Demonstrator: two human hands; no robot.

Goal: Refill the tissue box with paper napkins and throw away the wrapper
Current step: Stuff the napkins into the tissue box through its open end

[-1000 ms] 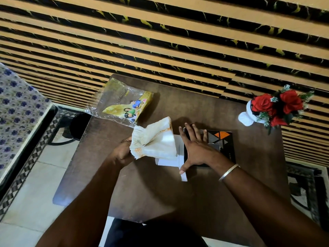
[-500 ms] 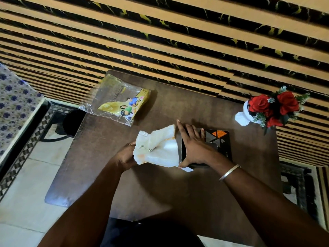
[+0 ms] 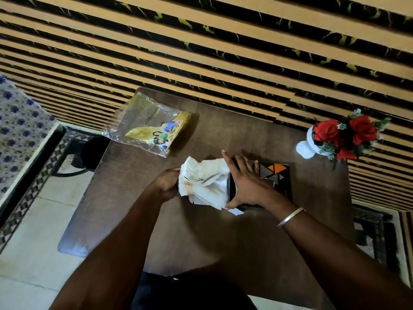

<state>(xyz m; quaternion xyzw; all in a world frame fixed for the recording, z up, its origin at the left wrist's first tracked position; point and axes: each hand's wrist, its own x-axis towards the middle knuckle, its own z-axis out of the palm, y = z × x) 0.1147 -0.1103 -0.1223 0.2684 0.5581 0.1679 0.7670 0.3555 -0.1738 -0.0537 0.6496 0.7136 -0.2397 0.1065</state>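
I see my left hand (image 3: 166, 184) curled tight around the left end of the paper napkins (image 3: 205, 182), thumb and fingers pinching the stack so its folded edges fan out above the knuckles. The stack sags to the right, and its loose end meets the open left end of the tissue box (image 3: 277, 175); how far it sits inside I cannot tell, since my other hand covers that spot. My right hand (image 3: 248, 184) lies flat on the box, its 4 fingers straight and spread across the top towards the far wall, the thumb stretched along the near corner of the open end. It presses the box down without wrapping around it. A metal bangle (image 3: 290, 217) circles that wrist.

The napkins sit between my 2 hands, touching both. The box, black with an orange triangle, lies on the brown counter (image 3: 201, 231) under my right palm. The wrapper (image 3: 154, 128), clear plastic with yellow print, lies flat near the far left corner of the counter, well apart from either hand. A white slip of paper (image 3: 235, 211) pokes out at the box's near corner.
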